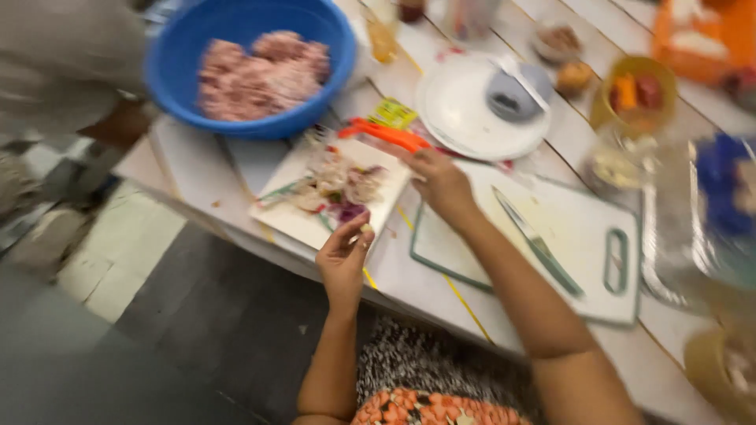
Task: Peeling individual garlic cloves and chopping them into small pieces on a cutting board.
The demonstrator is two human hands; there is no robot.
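My left hand is at the near edge of a white square board heaped with onion peels and vegetable scraps; its fingertips pinch a small pale piece. My right hand rests at the board's far right corner, fingers curled, beside an orange-handled tool. The frame is blurred, so I cannot tell whether the right hand grips anything. A knife lies on the white cutting board to the right of my right forearm.
A blue basin of minced meat stands at the table's far left. A white plate with a grey lid, small bowls and a glass dish crowd the right. Another person stands at upper left.
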